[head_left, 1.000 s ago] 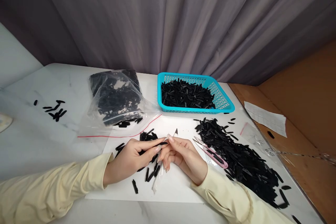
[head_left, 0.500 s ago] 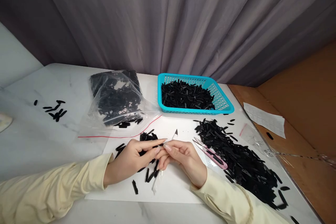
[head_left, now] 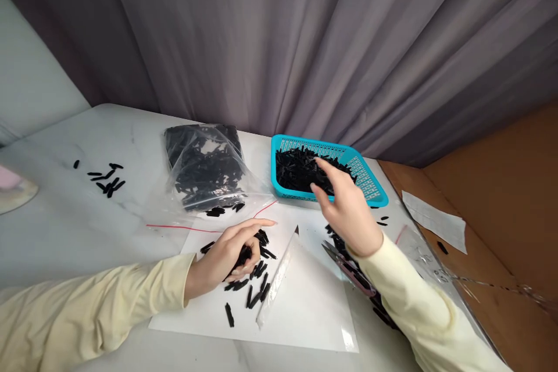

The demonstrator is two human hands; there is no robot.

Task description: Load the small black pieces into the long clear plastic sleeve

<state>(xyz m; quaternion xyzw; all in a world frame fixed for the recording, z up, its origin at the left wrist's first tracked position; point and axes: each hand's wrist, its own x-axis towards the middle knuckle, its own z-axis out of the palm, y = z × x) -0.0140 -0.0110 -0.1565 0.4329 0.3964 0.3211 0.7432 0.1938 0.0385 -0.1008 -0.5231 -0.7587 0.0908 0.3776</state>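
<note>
My right hand [head_left: 351, 209] reaches over the front edge of the blue basket [head_left: 282, 193]. Its thumb and index finger are apart, with nothing visible between them, above the heap of small black strips [head_left: 300, 168] inside. Over the white sheet [head_left: 314, 308], my left hand [head_left: 231, 253] has its index finger stretched out and its other fingers curled around a bunch of black strips [head_left: 244, 254]. More loose black strips [head_left: 259, 270] lie beside and below it. A white pencil-like stick with a dark tip [head_left: 279, 279] lies slanted on the sheet, seemingly in clear wrap.
A clear zip bag [head_left: 209, 168] full of black strips lies at the back left. Pink-handled thread snips [head_left: 349, 270] and a pile of strips are partly under my right forearm. Several strips [head_left: 107, 180] are scattered at far left. A paper slip [head_left: 436, 221] lies at right.
My hands have parted. The right hand has moved from the left fingertips up to the basket, its fingers spreading. My left hand has stayed over the sheet. The view has shifted slightly.
</note>
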